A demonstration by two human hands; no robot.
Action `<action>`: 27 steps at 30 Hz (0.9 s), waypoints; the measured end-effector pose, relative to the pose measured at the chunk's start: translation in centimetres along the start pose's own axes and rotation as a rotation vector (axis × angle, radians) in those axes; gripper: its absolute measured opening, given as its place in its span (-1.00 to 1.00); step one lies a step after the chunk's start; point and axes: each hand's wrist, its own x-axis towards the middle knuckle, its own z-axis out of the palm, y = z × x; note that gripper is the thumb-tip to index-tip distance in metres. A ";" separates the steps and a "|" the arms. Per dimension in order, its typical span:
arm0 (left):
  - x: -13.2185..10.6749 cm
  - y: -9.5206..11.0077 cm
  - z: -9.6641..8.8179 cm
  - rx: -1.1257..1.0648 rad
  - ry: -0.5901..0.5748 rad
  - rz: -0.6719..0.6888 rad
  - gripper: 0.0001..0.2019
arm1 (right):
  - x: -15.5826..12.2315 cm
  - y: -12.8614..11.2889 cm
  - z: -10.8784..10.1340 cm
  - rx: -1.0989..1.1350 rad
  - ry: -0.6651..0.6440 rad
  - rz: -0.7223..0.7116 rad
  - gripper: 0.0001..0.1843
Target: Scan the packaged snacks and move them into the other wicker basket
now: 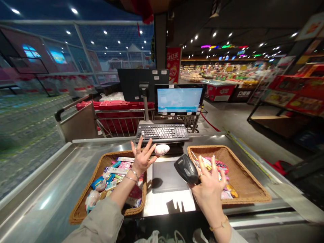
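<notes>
My left hand (142, 158) is raised over the left wicker basket (82, 206) with its fingers spread wide. A small white and pink oval packet (162, 149) is in the air right by its fingertips; I cannot tell if a finger still touches it. My right hand (209, 189) holds a black barcode scanner (186, 168) by the handle, with two fingers stretched upward, in front of the right wicker basket (253, 189). The left basket holds several coloured snack packets (111, 170). The right basket holds a few packets (222, 167).
A dark scan pad (165, 177) lies between the baskets on the steel checkout counter (50, 189). Behind it stand a keyboard (162, 131) and a lit screen (179, 99). A trolley (76, 121) stands behind the counter at the left, with store aisles to the right.
</notes>
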 end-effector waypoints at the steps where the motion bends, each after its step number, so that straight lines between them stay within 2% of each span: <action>1: 0.4 0.4 0.3 -0.012 0.020 0.014 -0.51 | -0.1 0.3 -0.2 -0.022 -0.004 0.015 -0.63; 5: 1.9 2.1 1.5 -0.066 0.052 0.059 -0.49 | -0.8 1.7 -0.7 -0.096 -0.005 0.068 -0.60; 12: 3.7 5.2 3.7 -0.162 0.020 0.119 -0.51 | -2.1 4.2 -1.3 -0.169 0.042 0.169 -0.60; 21: 5.0 8.8 5.7 -0.265 -0.019 0.205 -0.48 | -3.3 7.1 -2.3 -0.188 0.115 0.271 -0.62; 27: 5.7 10.7 7.1 -0.305 -0.031 0.258 -0.51 | -3.9 8.9 -3.2 -0.196 0.196 0.352 -0.54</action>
